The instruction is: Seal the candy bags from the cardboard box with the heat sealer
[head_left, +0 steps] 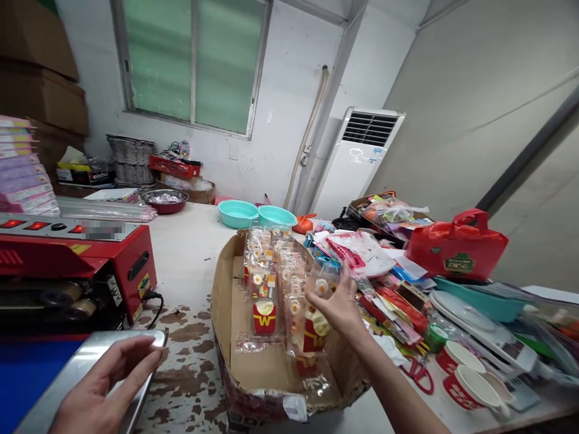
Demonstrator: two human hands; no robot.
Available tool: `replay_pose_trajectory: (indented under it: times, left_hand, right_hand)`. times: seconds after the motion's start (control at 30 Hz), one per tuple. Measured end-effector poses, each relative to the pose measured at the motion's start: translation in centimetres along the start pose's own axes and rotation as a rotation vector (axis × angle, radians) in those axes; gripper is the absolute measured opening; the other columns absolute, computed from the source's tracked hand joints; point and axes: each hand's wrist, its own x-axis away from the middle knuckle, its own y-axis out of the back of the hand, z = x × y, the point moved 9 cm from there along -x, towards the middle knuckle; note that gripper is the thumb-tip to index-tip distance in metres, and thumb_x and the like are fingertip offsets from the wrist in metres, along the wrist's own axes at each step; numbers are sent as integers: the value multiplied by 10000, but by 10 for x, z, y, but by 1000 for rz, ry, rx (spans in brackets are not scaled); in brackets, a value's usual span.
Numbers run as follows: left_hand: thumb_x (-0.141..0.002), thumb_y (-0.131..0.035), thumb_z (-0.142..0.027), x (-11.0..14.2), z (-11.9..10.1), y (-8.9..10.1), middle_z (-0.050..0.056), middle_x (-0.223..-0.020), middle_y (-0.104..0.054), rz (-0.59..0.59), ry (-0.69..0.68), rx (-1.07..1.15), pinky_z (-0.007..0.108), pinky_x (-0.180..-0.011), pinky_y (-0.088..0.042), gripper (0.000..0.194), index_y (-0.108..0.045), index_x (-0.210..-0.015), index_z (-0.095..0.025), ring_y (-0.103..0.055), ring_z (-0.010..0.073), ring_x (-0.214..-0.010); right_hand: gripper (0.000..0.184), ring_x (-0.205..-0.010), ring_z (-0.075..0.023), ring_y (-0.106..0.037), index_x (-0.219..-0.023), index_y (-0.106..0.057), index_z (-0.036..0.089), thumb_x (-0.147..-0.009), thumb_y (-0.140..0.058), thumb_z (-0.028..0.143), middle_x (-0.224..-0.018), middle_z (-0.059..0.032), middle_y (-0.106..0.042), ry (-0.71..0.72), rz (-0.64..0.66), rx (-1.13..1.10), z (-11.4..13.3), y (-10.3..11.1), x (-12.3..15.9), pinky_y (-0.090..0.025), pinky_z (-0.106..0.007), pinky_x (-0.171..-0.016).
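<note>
Over the box (256, 372), right hand (340, 306) spread at a clear pack (322, 284), grip unclear, left hand (100, 389) aside, loosely parted.

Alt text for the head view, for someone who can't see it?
A person's right hand is at clear packs of food-shaped pieces in an open cardboard box; the left hand is near a red machine. Two turquoise basins sit behind.

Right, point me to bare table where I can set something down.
Bare table shows between the red machine and the box, back towards the teal basins. Right of the box is crowded: red bag, cups.
</note>
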Motion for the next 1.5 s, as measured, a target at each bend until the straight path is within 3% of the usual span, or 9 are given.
replay_pose_trajectory:
  times: [0.13,0.3,0.5,0.7,0.9,1.03,1.13,1.3,1.5]
  left_hand:
    - [-690,-679,-501,22,-62,-59,90,-1308,-528,203,-142,83,426,-986,-453,739,-408,-1332,-255,-532,275,-1153]
    - [-717,-692,-314,44,-103,-108,83,-1298,-544,532,-209,218,370,-976,-449,767,-347,-1399,-254,-516,273,-1172]
    - [-760,-678,-264,48,-60,-56,60,-1021,-661,603,61,477,317,-817,-516,524,-447,-1229,-233,-638,222,-916]
    - [-764,-667,-208,59,-41,-18,67,-1084,-647,574,166,531,356,-827,-517,516,-446,-1230,-231,-635,238,-941]
    - [-720,-715,-231,55,-21,5,78,-1133,-639,481,246,568,400,-856,-517,583,-467,-1248,-232,-631,274,-983]
    - [-659,-767,-225,52,-11,17,110,-1137,-638,432,298,608,428,-867,-514,686,-457,-1270,-213,-627,297,-995]
    - [-650,-767,-196,53,-11,19,126,-1140,-636,470,299,631,412,-865,-512,683,-471,-1265,-194,-620,302,-1015]
    - [-642,-757,-175,60,6,23,127,-1166,-625,475,342,663,399,-893,-493,677,-483,-1261,-193,-610,303,-1040]
    - [-743,-697,-313,49,-7,41,65,-1276,-558,403,219,631,326,-937,-460,641,-418,-1320,-284,-560,234,-1127]
  right_hand:
    - [1124,-1309,-314,-301,-1467,-32,179,-617,-712,462,-1366,-165,-307,270,-19,-163,103,24,21,-301,-468,-1081]
    - [1119,-1295,-326,-333,-1468,-55,237,-620,-750,461,-1406,-145,-293,427,155,-380,192,-5,81,-348,-487,-1057]
    - [1022,-1253,-305,-407,-1459,-65,330,-667,-710,373,-1479,-111,-157,328,571,-737,211,-55,106,-553,-359,-778]
    - [631,-1142,-201,-495,-1283,-470,305,-673,-581,183,-1310,-31,-418,506,743,-705,246,-90,121,-432,-371,-985]
    - [464,-878,-193,-598,-1132,-552,194,-683,-618,290,-1106,-95,-564,146,825,-809,232,-136,114,-495,-255,-625]
    - [602,-1018,-218,-575,-1228,-474,303,-684,-711,406,-1359,-77,-412,33,934,-998,229,-144,117,-516,-286,-698]
    - [441,-949,-175,-608,-1068,-545,258,-702,-735,411,-1415,-61,-375,110,1047,-1044,237,-143,125,-489,-267,-743]
    - [334,-977,-190,-598,-720,-565,142,-696,-748,420,-1031,-98,-661,152,1255,-959,238,-153,140,-456,-218,-691]
    - [340,-770,-150,-620,-689,-697,139,-576,-815,436,-940,-99,-699,8,1163,-960,235,-163,147,-458,-230,-682]
